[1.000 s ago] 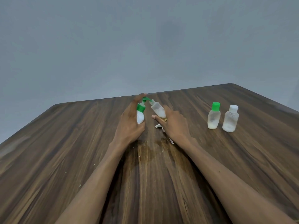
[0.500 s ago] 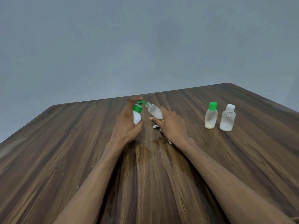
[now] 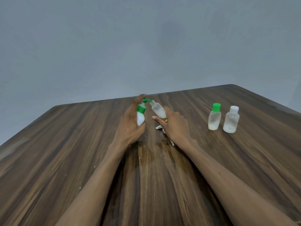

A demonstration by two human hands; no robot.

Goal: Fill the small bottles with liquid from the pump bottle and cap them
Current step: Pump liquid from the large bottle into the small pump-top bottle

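Pump bottle, white with a green collar and green pump head, sits just left of the frame's centre, gripped in the left hand. The fingers curl round its white body from the left, and one finger reaches up so that its tip lies on top of the pump head. The green spout points right and meets the open neck of an uncapped small bottle. That clear bottle is tilted, its neck leaning up and left toward the spout, and it shows a little pale liquid inside. The right hand grips it, fingers wrapped round the lower body from the right and the thumb stretched out to the left below it.

Beneath the right hand, small white pieces lie on the wooden table; what they are cannot be told. In the right part of the frame two more small bottles stand upright, just beside each other and well apart from the hands: a green-capped bottle and, to its right, a white-capped bottle, both closed and both holding pale liquid at the bottom.
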